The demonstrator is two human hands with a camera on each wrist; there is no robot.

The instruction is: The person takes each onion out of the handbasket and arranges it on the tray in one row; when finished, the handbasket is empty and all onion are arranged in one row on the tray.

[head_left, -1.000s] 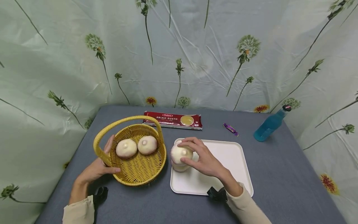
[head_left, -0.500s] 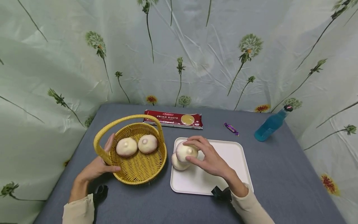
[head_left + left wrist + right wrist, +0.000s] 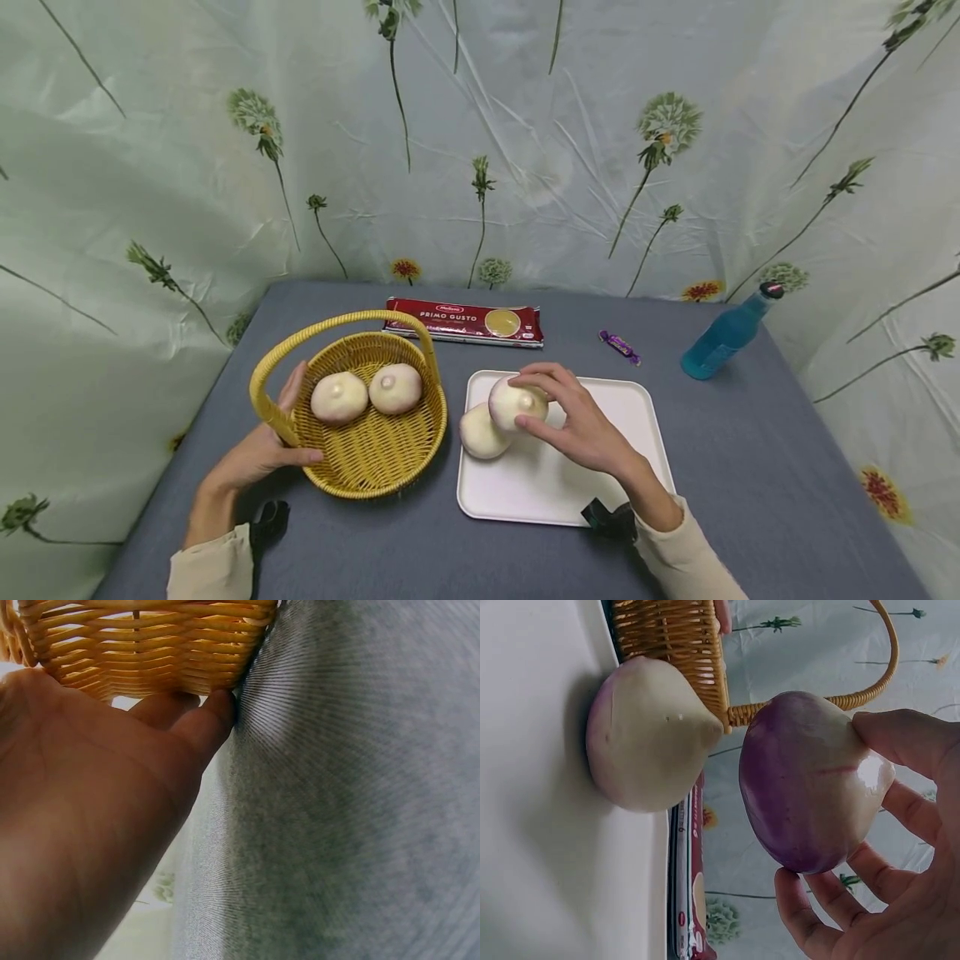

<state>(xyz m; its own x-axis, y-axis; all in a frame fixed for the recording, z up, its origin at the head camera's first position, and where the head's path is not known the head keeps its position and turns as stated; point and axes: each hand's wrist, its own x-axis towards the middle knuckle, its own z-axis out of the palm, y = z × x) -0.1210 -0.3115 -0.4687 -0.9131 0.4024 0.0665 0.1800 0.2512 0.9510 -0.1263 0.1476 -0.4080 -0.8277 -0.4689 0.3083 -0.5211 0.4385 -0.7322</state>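
My right hand (image 3: pixel 585 425) pinches a white and purple turnip (image 3: pixel 517 403) between thumb and fingers. In the right wrist view, that turnip (image 3: pixel 810 784) is held above the white tray (image 3: pixel 525 847), apart from a second turnip (image 3: pixel 649 735). The second turnip (image 3: pixel 483 433) sits on the left part of the tray (image 3: pixel 555 492). Two more turnips (image 3: pixel 339 397) lie inside a yellow wicker basket (image 3: pixel 375 454). My left hand (image 3: pixel 262 454) holds that basket at its left side, fingers along the outer wall. The left wrist view shows fingertips (image 3: pixel 217 712) against the woven wall (image 3: pixel 157 652).
Behind the basket and tray lies a red biscuit packet (image 3: pixel 465 322). A purple wrapped candy (image 3: pixel 619 347) is on the grey table (image 3: pixel 750 483) beyond the tray. At the right stands a blue bottle (image 3: pixel 723 337). The basket's tall handle (image 3: pixel 337 321) arches over it.
My right hand has carried its turnip to the right, off from over the second turnip, which shows more fully now. The left hand and basket stay put.
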